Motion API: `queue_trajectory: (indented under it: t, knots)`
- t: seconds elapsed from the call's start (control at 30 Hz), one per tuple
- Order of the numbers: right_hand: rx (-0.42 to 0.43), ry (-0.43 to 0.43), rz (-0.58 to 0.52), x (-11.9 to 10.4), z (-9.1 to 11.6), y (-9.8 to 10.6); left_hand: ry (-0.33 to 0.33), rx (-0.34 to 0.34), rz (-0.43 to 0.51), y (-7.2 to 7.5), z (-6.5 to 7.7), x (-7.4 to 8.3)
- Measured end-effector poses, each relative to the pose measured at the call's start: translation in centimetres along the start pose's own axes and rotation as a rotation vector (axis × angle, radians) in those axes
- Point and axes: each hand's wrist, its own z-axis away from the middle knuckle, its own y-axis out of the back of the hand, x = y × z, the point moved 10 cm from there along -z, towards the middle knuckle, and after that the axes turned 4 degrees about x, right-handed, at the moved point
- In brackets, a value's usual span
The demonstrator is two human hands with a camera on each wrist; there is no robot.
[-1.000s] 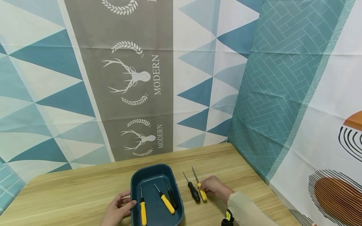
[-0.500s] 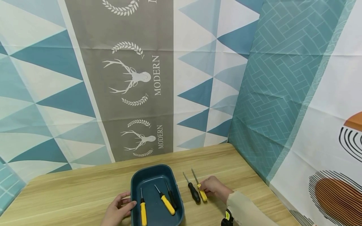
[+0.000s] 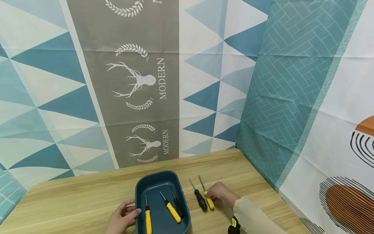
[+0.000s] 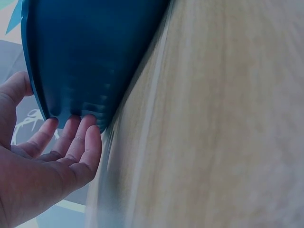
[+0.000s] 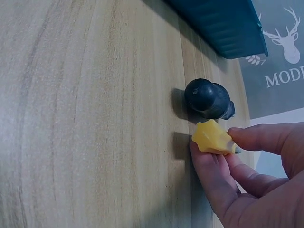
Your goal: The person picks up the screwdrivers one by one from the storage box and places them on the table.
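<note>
My left hand [image 3: 121,216] holds a dark blue plastic tray [image 3: 160,174] by its left side, thumb over the rim and fingertips against the outer wall [image 4: 85,57]. Two yellow-handled screwdrivers [image 3: 148,221] [image 3: 173,211] and a black-handled one [image 3: 177,206] lie inside it. To the tray's right, my right hand [image 3: 221,192] pinches the yellow handle of another screwdriver [image 3: 209,203] between thumb and fingers; the right wrist view shows the handle's end [image 5: 210,137] above its shadow. Close beside it, a black-handled screwdriver [image 3: 200,200] rests on the table.
A black and yellow tape measure [image 3: 234,225] sits near my right sleeve, at the lower edge of the head view. Under everything is a wood-grain table [image 3: 73,201]. Patterned cloth hangings [image 3: 201,81] stand behind the table and along its right side.
Very little differs. The yellow screwdriver in my right hand has shifted slightly, its tip a bit lower in the head view than a second ago. My left hand and the tray stay put.
</note>
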Motion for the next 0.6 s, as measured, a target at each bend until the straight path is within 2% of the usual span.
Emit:
queue_trajectory:
  t: [0.2, 0.6]
  knots:
    - [0.031, -0.002, 0.05, -0.05, -0.02, 0.28, 0.004, 0.002, 0.006, 0.08, 0.05, -0.13]
    - [0.043, 0.005, 0.059, -0.07, -0.06, 0.28, 0.008, 0.002, 0.004, 0.02, 0.08, -0.01]
